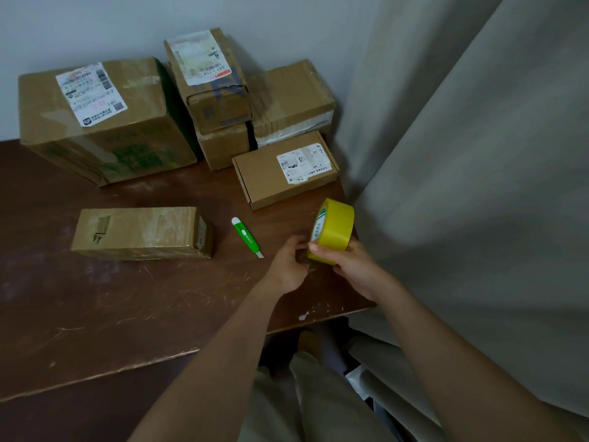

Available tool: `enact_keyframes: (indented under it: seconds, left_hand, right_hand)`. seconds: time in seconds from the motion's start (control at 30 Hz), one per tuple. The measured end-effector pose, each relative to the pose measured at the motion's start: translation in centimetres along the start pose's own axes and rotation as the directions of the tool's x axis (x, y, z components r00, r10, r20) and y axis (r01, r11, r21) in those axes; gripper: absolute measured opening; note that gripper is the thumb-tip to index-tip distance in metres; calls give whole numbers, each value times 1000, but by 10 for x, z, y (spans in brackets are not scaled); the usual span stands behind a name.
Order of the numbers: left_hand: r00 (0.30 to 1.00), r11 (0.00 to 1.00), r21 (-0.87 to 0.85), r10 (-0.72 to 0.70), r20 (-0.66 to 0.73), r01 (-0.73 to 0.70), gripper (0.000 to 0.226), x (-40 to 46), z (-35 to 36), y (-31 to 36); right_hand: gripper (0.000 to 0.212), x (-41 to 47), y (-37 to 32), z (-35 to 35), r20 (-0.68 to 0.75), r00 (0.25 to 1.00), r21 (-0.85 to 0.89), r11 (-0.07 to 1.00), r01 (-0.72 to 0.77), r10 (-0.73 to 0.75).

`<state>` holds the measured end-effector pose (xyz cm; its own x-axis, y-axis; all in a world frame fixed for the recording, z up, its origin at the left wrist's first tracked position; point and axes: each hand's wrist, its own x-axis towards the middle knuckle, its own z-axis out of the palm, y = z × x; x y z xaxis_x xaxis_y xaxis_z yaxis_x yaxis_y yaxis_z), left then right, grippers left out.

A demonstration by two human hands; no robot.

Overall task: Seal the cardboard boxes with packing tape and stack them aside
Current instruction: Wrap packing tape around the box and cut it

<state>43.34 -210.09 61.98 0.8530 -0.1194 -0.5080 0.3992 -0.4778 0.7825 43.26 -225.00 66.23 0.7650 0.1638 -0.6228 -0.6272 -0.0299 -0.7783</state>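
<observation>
My right hand (pixel 353 266) grips a yellow roll of packing tape (pixel 334 231) above the table's right edge. My left hand (pixel 288 266) pinches at the lower rim of the roll, fingertips curled against it. A long cardboard box wrapped in clear tape (pixel 140 232) lies alone on the left of the table. A flat mailer box with a white label (pixel 283 170) lies just behind the tape roll. Stacked boxes stand at the back: a large one (pixel 105 122), two narrow ones piled up (pixel 216 90), and a wide one (pixel 293 97).
A green and white utility knife (pixel 247 237) lies on the brown table (pixel 111 307) between the long box and my hands. A grey curtain (pixel 478 186) hangs along the right side. The table's front edge runs diagonally near my legs.
</observation>
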Motion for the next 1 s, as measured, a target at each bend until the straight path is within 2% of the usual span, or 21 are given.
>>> enact_keyframes:
  seconds: [0.1, 0.17, 0.3, 0.43, 0.5, 0.6, 0.7, 0.77, 0.87, 1.0]
  left_hand:
    - [999, 999, -13, 30, -32, -30, 33, 6, 5, -4]
    - [999, 999, -19, 33, -25, -34, 17, 8, 12, -7]
    - [999, 993, -112, -28, -14, 27, 5, 2, 11, -11]
    - [999, 985, -166, -47, 18, 49, 8, -5, 2, -6]
    - [997, 964, -255, -75, 3, 73, 11, -8, -2, -1]
    - [996, 943, -331, -39, -76, 12, 17, -13, -12, 15]
    - [997, 925, -379, -31, -67, 3, 29, -14, -31, 29]
    - [997, 925, -376, -70, -42, 49, 36, -17, -48, 38]
    - [998, 956, -285, -66, 4, 64, 29, -21, -73, 47]
    - [997, 946, -319, -32, 63, 51, 26, -37, -97, 61]
  right_hand:
    - [16, -4, -5, -3, -12, 1000, 33, 999, -7, 7]
    - [13, -10, -11, -8, -7, 1000, -4, 1000, -9, 9]
    - [10, -16, -17, -6, 1, 1000, -34, 999, -25, 25]
    - [13, -19, -24, -3, -8, 999, -37, 999, -38, 38]
    - [13, -19, -30, 0, -9, 999, -46, 998, -37, 37]
    - [17, -17, -45, 4, -9, 1000, 25, 1000, -19, 19]
    - [27, -15, -60, 8, -3, 1000, 72, 997, 10, -10]
    - [34, -15, -67, 10, 4, 1000, 101, 994, 27, -27]
    - [34, -19, -72, 16, 27, 999, 176, 984, 32, -38]
    - [50, -18, -78, 28, 35, 999, 347, 938, 11, -25]
